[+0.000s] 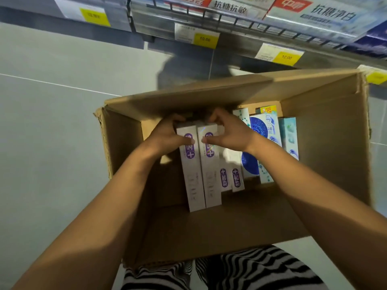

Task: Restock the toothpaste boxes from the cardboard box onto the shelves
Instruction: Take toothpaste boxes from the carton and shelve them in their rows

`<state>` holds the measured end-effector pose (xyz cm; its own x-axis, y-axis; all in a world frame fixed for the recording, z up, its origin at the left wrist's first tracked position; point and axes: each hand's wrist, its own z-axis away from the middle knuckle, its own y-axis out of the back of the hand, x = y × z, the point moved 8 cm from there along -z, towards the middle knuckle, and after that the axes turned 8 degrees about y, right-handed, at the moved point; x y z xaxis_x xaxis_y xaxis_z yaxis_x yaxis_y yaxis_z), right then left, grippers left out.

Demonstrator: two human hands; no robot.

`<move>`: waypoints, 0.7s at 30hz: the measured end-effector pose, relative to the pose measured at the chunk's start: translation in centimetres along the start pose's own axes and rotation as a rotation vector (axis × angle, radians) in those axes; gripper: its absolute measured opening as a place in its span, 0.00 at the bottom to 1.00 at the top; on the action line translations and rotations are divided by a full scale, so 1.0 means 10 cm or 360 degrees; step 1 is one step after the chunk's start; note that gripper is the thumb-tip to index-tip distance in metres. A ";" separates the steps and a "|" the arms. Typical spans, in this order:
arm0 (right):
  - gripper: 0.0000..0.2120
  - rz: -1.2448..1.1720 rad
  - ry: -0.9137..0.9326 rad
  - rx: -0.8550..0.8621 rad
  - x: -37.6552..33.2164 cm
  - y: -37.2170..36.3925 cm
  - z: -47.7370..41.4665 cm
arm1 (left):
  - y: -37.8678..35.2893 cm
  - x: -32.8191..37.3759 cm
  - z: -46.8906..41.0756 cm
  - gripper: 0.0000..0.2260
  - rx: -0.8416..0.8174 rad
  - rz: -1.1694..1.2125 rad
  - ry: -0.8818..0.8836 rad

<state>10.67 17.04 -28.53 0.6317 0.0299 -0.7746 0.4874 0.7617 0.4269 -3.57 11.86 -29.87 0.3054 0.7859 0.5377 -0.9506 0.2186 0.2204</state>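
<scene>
An open cardboard box [326,143] stands on the floor below me. Inside it, two long white toothpaste boxes with purple labels [200,178] lie side by side, raised a little above the others. My left hand [167,137] grips the far end of the left one, thumb on its top face. My right hand [228,135] grips the far end of the right one the same way. Two more white and purple boxes [230,178] lie lower, to their right. Blue and teal toothpaste boxes [270,139] fill the right side.
Shelves [230,34] with a wire front rail run across the top, holding toothpaste boxes [318,15] with red and blue print. Yellow price tags [205,39] hang on the shelf edges. Grey floor tiles [52,122] spread to the left. Striped trousers [240,271] show below the carton.
</scene>
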 end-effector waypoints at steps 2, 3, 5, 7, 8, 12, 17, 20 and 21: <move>0.23 -0.0071 -0.0032 -0.0077 -0.08 0.02 0.06 | 0.02 0.07 0.12 0.24 -0.0064 -0.0026 -0.0037; 0.27 -0.0101 -0.0063 -0.0145 -0.13 0.04 0.10 | 0.03 0.10 0.18 0.22 -0.0096 -0.0056 -0.0042; 0.32 -0.0050 -0.0085 -0.0320 -0.26 0.09 0.19 | 0.05 0.18 0.32 0.19 -0.0158 -0.0159 -0.0047; 0.25 0.0180 -0.0044 -0.0463 -0.44 0.15 0.34 | 0.06 0.29 0.52 0.21 -0.0179 -0.0307 -0.0071; 0.23 0.0278 -0.0043 -0.0463 -0.50 0.20 0.43 | 0.08 0.35 0.63 0.23 -0.0159 -0.0372 -0.0095; 0.27 0.0340 -0.0073 -0.0155 -0.87 0.71 0.90 | 0.26 0.72 1.22 0.27 0.0050 -0.0500 -0.0221; 0.23 0.0214 -0.0171 0.0080 -1.71 1.64 1.68 | 0.64 1.55 2.23 0.26 0.0155 -0.0434 -0.0317; 0.20 0.0134 -0.0071 0.0270 -2.45 2.28 2.23 | 0.93 2.22 2.96 0.27 0.0237 -0.0397 -0.0443; 0.20 0.0085 -0.0053 0.0349 -2.71 2.51 2.43 | 1.04 2.46 3.22 0.28 0.0253 -0.0345 -0.0479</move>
<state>20.42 19.58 14.49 0.6778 0.0423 -0.7340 0.5699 0.6004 0.5610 -4.12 14.79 11.87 0.5228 0.5219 0.6740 -0.8492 0.2496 0.4654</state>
